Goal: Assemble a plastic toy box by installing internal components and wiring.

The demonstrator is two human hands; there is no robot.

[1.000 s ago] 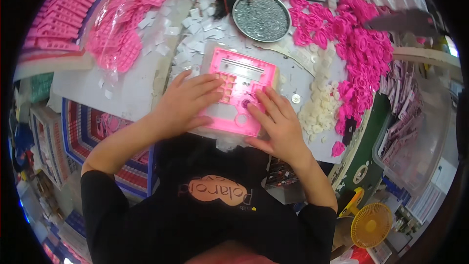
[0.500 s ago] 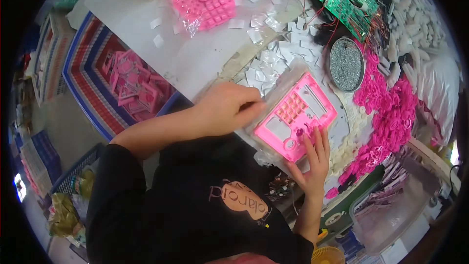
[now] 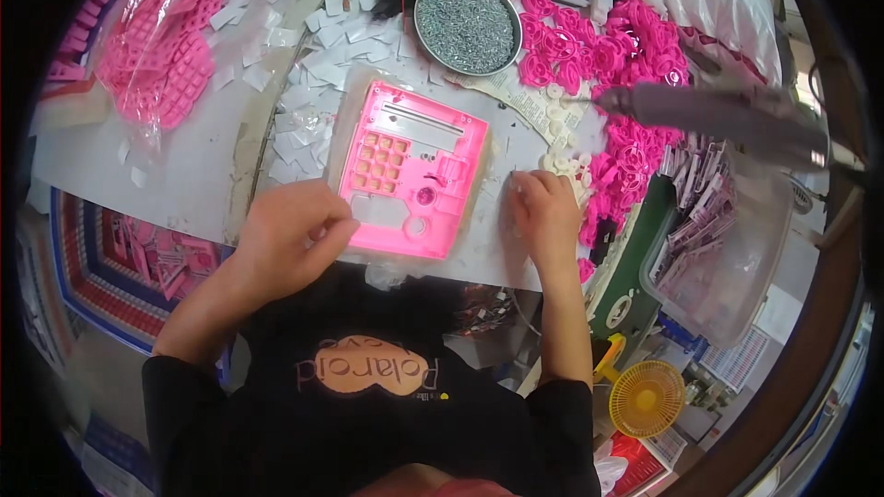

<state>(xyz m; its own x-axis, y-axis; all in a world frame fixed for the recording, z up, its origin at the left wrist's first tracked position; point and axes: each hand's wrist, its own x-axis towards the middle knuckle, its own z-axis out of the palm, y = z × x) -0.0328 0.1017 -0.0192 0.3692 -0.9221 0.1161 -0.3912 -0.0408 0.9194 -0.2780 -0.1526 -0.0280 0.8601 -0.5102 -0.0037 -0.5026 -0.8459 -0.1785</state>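
A pink plastic casing (image 3: pixel 444 228) lies hollow side up on a padded, plastic-wrapped block. It has a grid of square key openings, a long slot and round holes. My left hand (image 3: pixel 299 228) is curled closed at the casing's left lower edge; whatever lies in its fingers is hidden. To the right of the casing, my right hand (image 3: pixel 547 216) rests with bent fingers on the table, beside small white round pieces (image 3: pixel 568 166). Its fingertips point down and hide what they may pinch.
A hanging electric screwdriver (image 3: pixel 718 115) reaches in from the right. Behind the casing stands a round dish of screws (image 3: pixel 467 26). Pink loop-shaped parts (image 3: pixel 635 143), white slips (image 3: pixel 322 69), bagged pink keypads (image 3: pixel 170 74) and a clear bin (image 3: pixel 737 262) surround the workspace.
My right hand has left the casing and moved right onto the table. The view has turned rightward, bringing the screwdriver and a yellow fan into sight. My left hand stays curled.
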